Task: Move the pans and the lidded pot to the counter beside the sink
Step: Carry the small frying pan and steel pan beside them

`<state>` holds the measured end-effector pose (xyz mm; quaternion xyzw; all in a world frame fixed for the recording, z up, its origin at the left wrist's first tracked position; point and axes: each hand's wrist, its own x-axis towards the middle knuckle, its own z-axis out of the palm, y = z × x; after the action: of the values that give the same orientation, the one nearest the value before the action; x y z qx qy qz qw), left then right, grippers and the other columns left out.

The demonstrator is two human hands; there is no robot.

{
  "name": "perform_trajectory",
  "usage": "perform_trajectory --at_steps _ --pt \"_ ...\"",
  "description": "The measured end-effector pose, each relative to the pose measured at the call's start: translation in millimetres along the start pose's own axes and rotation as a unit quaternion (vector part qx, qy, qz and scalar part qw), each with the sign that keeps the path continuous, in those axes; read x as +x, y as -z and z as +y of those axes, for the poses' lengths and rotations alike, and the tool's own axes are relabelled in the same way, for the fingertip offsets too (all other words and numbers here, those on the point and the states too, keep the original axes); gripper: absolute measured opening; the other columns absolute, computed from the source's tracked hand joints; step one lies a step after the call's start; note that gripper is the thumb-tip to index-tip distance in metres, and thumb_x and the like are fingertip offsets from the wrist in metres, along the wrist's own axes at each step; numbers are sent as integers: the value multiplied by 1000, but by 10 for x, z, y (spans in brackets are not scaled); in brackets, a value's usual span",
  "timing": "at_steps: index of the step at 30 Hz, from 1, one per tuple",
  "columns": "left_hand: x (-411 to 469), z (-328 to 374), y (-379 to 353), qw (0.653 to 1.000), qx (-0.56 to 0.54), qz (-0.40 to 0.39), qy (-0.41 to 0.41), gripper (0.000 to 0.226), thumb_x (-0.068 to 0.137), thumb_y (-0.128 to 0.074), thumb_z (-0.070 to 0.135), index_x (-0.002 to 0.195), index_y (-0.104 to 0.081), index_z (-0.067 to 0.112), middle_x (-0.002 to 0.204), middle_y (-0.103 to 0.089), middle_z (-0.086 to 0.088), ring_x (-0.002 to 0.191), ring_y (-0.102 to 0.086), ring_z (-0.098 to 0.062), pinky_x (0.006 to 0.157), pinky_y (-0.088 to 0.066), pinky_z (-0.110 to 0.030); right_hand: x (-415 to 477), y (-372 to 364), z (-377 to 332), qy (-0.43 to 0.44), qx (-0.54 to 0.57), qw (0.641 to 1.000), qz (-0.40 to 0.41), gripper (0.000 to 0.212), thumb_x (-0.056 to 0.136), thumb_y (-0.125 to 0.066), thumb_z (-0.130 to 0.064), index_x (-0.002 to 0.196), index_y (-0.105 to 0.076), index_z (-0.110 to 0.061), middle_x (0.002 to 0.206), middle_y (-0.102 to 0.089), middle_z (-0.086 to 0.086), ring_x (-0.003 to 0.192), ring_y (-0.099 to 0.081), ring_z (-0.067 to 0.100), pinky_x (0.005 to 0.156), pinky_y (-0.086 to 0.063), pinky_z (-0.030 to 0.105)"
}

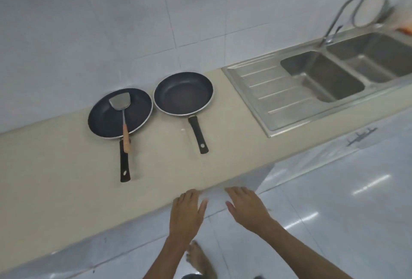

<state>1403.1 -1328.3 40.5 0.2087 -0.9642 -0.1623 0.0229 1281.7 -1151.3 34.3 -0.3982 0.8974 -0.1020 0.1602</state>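
Already both pans were seen set down on the counter [66, 162] left of the sink [321, 77], handles aimed back at the person. Left hand [186, 210] and right hand [246, 206] were held flat, empty, at the front edge; no lidded pot was in view.

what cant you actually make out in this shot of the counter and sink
Head view only:
- The lidded pot: not in the frame at all.
- The right sink basin: cut off by the right edge.
- The strainer and tap: tops cut by the top edge.
- The orange thing behind the sink: cut off, too little showing to name.
- Left hand and right hand: open, empty; whether they touch the counter edge is unclear.
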Motion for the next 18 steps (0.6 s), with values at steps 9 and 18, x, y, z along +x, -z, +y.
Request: perform_trajectory --at_steps 9,18 --pt "89 2374 -580 965 60 -82 -241 67 99 -31 60 139 -62 15 149 -55 -8 140 -49 -27 113 -40 -56 -1702 570 1731 -165 -56 980 92 61 103 -29 -50 143 -59 -15 145 -61 13 133 -56 40 107 -45 61" --pt "641 4862 -971 910 38 -90 -404 80 97 -18 72 153 -44 21 162 -35 -4 152 -27 -25 123 -13 -52 -2728 1384 3370 -364 -46 920 137 65 101 -30 -58 150 -51 -21 154 -51 9 142 -45 38 115 -29 61"
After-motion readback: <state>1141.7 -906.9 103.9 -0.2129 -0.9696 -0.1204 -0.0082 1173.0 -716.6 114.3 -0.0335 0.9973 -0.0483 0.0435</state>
